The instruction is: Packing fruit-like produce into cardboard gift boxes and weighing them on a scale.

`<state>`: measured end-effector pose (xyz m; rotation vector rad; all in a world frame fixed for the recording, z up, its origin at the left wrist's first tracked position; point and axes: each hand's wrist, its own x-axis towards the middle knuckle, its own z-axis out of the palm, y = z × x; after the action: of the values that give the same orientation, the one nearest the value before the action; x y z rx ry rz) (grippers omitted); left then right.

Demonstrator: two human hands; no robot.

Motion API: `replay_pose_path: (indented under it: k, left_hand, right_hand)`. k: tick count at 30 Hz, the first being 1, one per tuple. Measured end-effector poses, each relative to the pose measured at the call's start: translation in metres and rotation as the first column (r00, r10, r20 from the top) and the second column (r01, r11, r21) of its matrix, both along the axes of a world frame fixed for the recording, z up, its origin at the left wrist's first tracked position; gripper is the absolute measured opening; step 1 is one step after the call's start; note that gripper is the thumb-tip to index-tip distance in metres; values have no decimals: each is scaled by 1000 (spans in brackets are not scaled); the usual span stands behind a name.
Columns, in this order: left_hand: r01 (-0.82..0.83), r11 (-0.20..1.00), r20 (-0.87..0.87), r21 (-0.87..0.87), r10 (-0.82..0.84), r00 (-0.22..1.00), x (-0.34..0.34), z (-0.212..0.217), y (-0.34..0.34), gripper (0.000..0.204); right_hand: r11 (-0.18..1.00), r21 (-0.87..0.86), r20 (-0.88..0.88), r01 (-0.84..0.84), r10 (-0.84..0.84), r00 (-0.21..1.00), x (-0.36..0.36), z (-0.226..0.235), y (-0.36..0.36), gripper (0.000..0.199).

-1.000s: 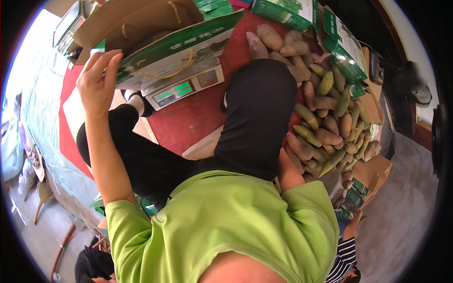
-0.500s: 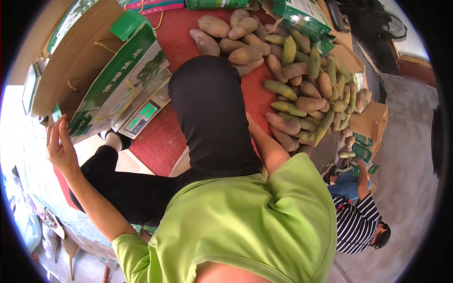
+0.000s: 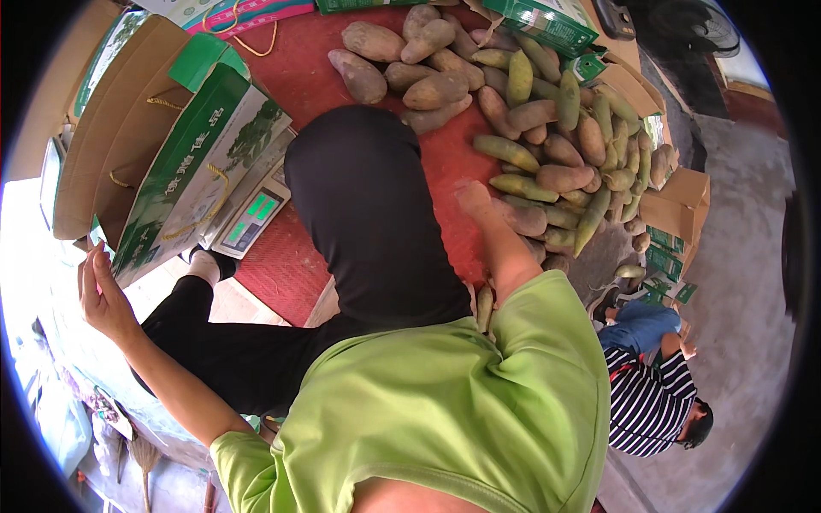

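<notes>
The left hand (image 3: 103, 295), fingers spread and empty, has dropped to the green carton's (image 3: 192, 162) lower corner. The right hand (image 3: 473, 195) now reaches the mangoes (image 3: 547, 145) on the red mat (image 3: 291, 77); its grip can't be told.

I'm looking at a produce stall or packing spot. A heap of sweet potatoes (image 3: 547, 128) lies on a red mat (image 3: 299, 85), beside green gift cartons (image 3: 192, 162) and a weighing scale (image 3: 252, 218).

Head camera looks steeply down, seemingly close over the shoulders.
</notes>
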<state>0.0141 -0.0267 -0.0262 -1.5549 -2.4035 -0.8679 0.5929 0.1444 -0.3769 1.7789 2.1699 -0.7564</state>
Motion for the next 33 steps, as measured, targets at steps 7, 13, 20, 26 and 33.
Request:
replay_pose_path:
  k: [7,13,20,26,33]
  left_hand:
    - [-121,992,41,47,120,992,-3,5,-8,22]
    - [-103,992,3,68,103,995,-7,4,-8,23]
    - [-99,991,37,95,96,995,0,1,2,21]
    - [-143,978,65,152,135,989,6,5,9,14]
    - [-129,980,49,154,122,991,10,7,14,16]
  right_hand:
    - [994,93,276,54,-78,958,-19,36,55,30]
    - [1000,16,349,19,-23,937,-25,64,104,41]
    - [999,1,448,-50,45,893,6,44,113,57]
    - [964,-129,615,-230,260,744,-23,71,116,58]
    - [978,-32,597,-207,185,781,0,39,105,46]
